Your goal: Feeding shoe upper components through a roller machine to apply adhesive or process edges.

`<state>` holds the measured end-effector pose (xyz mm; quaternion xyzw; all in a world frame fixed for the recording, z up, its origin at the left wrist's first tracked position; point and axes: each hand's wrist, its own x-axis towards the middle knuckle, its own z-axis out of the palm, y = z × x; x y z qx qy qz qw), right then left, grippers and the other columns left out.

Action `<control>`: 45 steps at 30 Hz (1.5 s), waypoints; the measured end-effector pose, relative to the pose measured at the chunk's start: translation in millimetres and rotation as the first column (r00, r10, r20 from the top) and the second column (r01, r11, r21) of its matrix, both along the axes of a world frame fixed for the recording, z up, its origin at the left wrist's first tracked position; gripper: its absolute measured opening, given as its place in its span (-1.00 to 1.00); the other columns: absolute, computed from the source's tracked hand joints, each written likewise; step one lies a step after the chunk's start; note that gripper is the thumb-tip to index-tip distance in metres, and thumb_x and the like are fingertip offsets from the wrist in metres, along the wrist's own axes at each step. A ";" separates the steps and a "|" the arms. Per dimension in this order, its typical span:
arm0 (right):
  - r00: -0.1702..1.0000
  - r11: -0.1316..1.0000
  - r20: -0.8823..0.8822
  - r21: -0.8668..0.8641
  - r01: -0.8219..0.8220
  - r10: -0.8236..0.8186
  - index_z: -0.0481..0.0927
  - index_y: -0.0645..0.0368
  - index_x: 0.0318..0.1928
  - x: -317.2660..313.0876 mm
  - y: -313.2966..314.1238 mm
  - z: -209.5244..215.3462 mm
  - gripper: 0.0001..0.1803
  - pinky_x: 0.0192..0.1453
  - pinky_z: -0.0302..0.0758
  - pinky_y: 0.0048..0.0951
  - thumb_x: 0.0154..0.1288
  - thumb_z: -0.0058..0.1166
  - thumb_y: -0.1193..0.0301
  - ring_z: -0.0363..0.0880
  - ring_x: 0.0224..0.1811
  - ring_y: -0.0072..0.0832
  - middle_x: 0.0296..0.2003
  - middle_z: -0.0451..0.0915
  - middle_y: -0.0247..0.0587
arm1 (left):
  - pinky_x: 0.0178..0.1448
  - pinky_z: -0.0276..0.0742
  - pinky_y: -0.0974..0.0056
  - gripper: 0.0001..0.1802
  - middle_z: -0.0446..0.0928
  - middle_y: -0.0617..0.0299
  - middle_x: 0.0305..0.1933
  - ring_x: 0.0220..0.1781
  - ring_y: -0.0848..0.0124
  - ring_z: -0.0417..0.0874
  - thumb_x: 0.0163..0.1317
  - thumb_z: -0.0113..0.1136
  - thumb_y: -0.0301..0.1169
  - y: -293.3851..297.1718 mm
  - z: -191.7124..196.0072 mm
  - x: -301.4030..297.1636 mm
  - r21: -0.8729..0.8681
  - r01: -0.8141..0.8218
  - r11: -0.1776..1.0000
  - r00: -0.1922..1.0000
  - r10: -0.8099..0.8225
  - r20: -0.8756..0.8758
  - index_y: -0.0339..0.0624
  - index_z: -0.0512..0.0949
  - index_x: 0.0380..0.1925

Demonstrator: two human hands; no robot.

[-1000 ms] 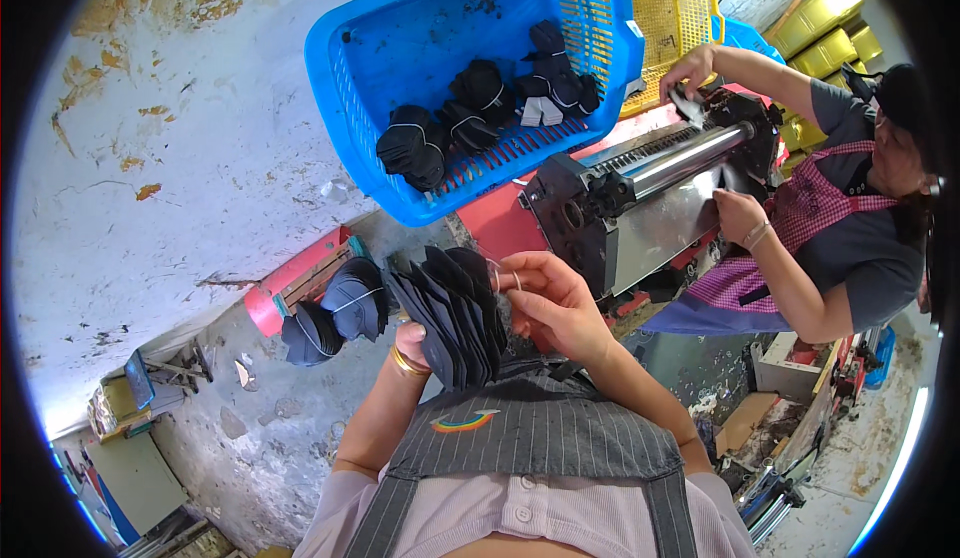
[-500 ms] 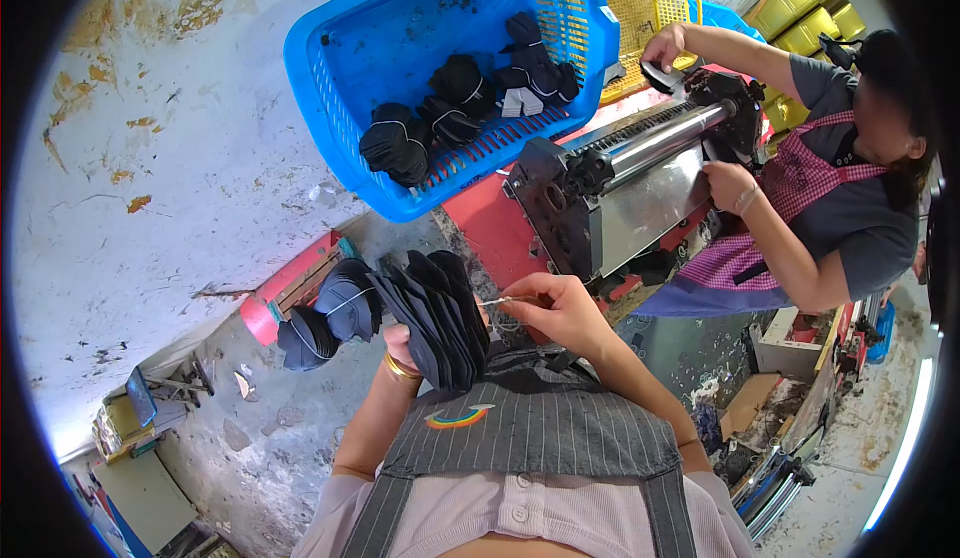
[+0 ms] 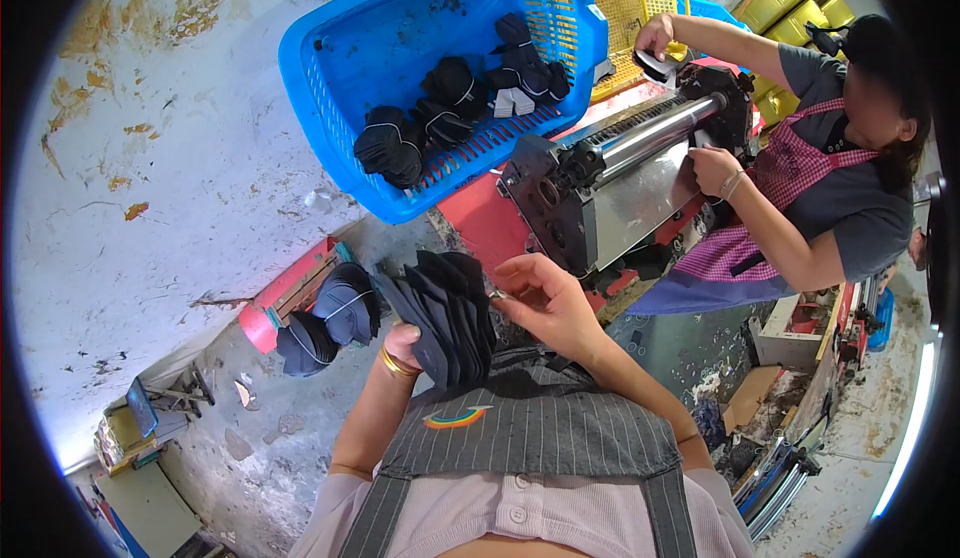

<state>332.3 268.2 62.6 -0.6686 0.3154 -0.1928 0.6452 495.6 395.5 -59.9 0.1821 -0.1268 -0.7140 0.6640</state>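
Observation:
A stack of thin, flat black pieces (image 3: pixel 445 323) stands upright in front of my apron. My left hand (image 3: pixel 402 343) is closed around its left side, with the thumb showing and the other fingers hidden behind the pieces. Just right of the stack is my right hand (image 3: pixel 552 303). Its thumb and fingertips pinch a short bit of pale string (image 3: pixel 497 295), most of which is hidden. To the left of the stack, two black bundles (image 3: pixel 346 303) bound with pale string rest beside a pinkish-red board.
A blue plastic basket (image 3: pixel 320 108) holding several tied black bundles stands ahead, with a yellow basket (image 3: pixel 625 8) behind it. At the right a co-worker (image 3: pixel 800 178) handles pieces at a metal roller machine (image 3: pixel 640 188). The stained wall (image 3: pixel 150 158) runs along the left.
My right hand has drawn in slightly to the left and up, closer to the stack, and less string shows. The co-worker's left hand has shifted slightly along the machine.

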 end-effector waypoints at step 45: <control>0.981 0.934 0.062 0.299 -0.196 0.185 0.59 0.30 -0.18 9.4 -5.3 -21.8 -0.83 -0.38 0.44 -0.63 0.25 0.05 0.50 0.49 -0.44 -0.69 -0.43 0.58 -0.36 | -0.41 0.43 0.20 -0.16 0.31 0.04 -0.29 -0.29 0.12 0.52 -0.19 0.39 0.05 -15.2 45.6 -0.8 -0.379 0.104 0.920 0.772 -0.315 -0.552 -0.34 0.25 -0.10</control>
